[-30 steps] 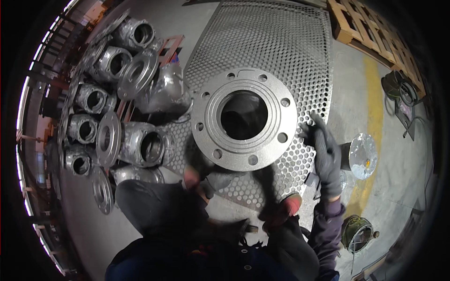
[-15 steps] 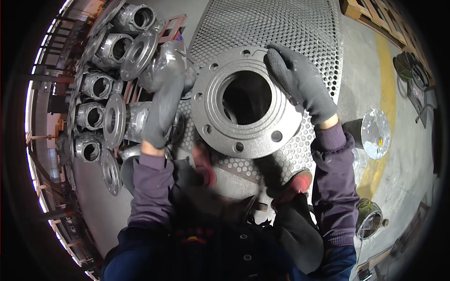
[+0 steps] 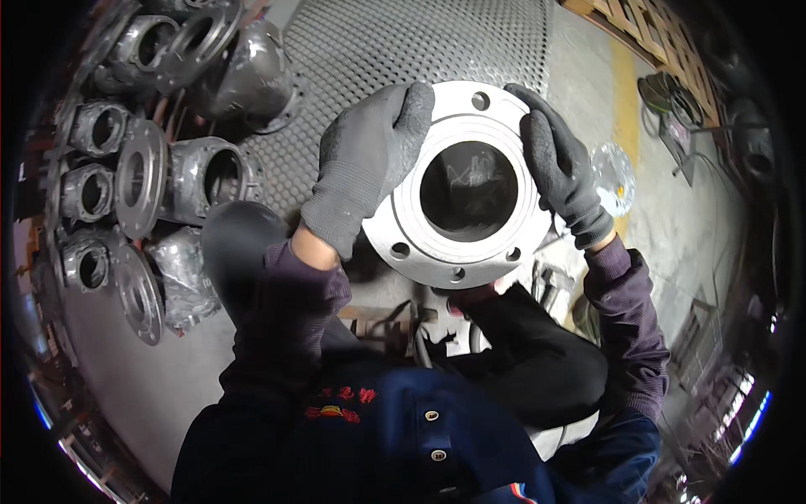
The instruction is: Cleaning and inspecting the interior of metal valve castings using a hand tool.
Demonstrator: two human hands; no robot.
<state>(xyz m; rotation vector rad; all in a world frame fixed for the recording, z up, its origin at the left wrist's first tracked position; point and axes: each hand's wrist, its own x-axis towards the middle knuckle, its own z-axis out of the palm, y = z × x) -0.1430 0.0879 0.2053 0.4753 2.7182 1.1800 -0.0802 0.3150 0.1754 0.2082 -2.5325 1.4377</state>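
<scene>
A silver-grey valve body with a round bolt-holed flange (image 3: pixel 460 254) is in front of me, its flange tilted up toward me. Its wide bore looks dark inside. My left hand (image 3: pixel 374 151), in a dark grey knit glove, is closed over the flange's upper left edge. On the opposite side, my right hand (image 3: pixel 564 164) grips the upper right edge, with the fingers curled round the rim. The body below the flange is mostly hidden.
A perforated metal plate (image 3: pixel 403 46) lies beyond the valve body. To the left stand several grey cast valve bodies (image 3: pixel 197 172) and loose flanges (image 3: pixel 141 181). A wooden pallet (image 3: pixel 642 42) is at the far right, near a pale round disc (image 3: pixel 613 178). My knees are close below.
My left hand has come across from the left and taken hold of the flange. The valve body has turned and tilted, and the view has shifted. My right hand stays on the rim.
</scene>
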